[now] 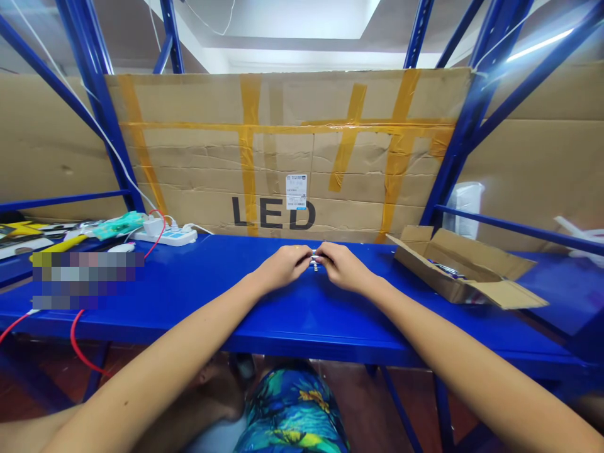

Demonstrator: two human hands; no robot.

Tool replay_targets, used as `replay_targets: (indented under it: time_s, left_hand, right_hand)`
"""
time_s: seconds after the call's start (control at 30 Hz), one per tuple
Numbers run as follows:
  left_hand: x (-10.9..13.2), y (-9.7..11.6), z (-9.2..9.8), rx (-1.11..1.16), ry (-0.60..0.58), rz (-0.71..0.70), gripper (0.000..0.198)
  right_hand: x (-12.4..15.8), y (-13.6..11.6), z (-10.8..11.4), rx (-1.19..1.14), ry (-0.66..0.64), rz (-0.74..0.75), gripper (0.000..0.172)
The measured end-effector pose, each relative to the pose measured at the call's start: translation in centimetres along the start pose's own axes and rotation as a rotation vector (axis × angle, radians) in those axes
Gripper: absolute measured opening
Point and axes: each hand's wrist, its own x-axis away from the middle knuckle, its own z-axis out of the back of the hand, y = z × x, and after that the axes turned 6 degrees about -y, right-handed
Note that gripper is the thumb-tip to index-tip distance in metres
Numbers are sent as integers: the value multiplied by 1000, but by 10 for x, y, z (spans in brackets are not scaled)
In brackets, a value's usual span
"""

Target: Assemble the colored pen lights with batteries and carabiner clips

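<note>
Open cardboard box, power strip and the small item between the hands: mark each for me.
Open cardboard box (427, 274): head view, near wall.
Power strip (166, 237): head view, body.
Small item (316, 267): head view, lower end.

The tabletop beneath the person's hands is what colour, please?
The tabletop is a deep, glossy blue, best seen in the head view.

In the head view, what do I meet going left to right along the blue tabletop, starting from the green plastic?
Green plastic → white power strip → left hand → small silvery piece → right hand → open cardboard box.
</note>
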Motion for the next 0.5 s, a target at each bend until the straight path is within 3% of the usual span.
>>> replay_targets:
  time_s: [0.17,0.27,0.4,0.5]
  left_hand:
    - [1,-1,-3,-46,7,-93,18]
    - [1,1,-3,-87,-7,-146,20]
    - [0,7,-2,-108,-59,-216,22]
    - [0,11,-1,-66,-70,-216,22]
  right_hand:
    - [-2,-1,2,-124,-51,-76,19]
    - [-4,0,7,-361,-126,-202,24]
    - [-3,2,12,-800,-333,-406,30]
    - [-3,3,15,-913,-398,-475,34]
